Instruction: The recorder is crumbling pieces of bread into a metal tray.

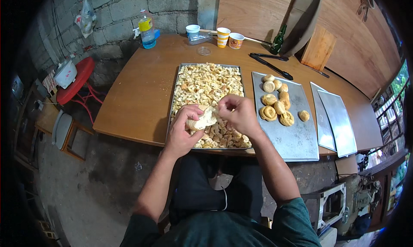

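Observation:
My left hand (184, 130) holds a torn bread roll (206, 118), its pale crumb facing up, above the near part of a metal tray (177, 82) filled with small torn bread pieces (208, 84). My right hand (240, 113) is at the roll's right edge with its fingers curled; whether a piece is pinched between them cannot be told. To the right, a flat metal baking sheet (284, 143) carries several whole rolls (279, 107), some round and some coiled, with one small roll (304, 115) lying apart from the others.
Black tongs (272, 66) lie behind the baking sheet. Two metal sheets (338, 122) overlap at the right. Along the table's back stand paper cups (223, 37), a bottle of blue liquid (147, 33) and a green glass bottle (278, 40). A red stool (77, 80) with a rice cooker is at left.

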### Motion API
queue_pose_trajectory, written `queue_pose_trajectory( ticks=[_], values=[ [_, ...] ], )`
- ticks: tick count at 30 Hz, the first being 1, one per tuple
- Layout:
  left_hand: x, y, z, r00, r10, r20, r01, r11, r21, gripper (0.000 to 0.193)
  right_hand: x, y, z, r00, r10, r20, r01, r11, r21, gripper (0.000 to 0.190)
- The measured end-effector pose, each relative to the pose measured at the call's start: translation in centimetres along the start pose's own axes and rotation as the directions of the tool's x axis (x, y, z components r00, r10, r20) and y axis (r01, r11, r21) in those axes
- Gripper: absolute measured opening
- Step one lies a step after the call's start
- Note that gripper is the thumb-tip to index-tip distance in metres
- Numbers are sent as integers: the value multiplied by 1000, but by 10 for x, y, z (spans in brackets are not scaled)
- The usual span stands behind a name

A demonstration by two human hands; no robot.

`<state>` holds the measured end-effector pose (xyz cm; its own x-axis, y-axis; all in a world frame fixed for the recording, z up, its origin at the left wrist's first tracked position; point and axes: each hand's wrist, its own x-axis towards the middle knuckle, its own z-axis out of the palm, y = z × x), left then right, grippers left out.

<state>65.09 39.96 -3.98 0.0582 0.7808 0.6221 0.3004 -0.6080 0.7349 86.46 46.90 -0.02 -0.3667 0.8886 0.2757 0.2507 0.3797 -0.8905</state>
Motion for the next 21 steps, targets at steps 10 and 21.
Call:
queue_pose_trajectory(
  ticks=[10, 21],
  values=[
    [-8, -10, -9, 990, -135, -43, 115, 942, -315, 42, -3, 11, -9, 998, 40, 48, -26, 966, -256, 34],
    [-3, -3, -6, 999, 8, 40, -1, 989, -151, 41, -6, -12, -3, 957, 205, 206, -226, 971, 81, 20]
  ],
)
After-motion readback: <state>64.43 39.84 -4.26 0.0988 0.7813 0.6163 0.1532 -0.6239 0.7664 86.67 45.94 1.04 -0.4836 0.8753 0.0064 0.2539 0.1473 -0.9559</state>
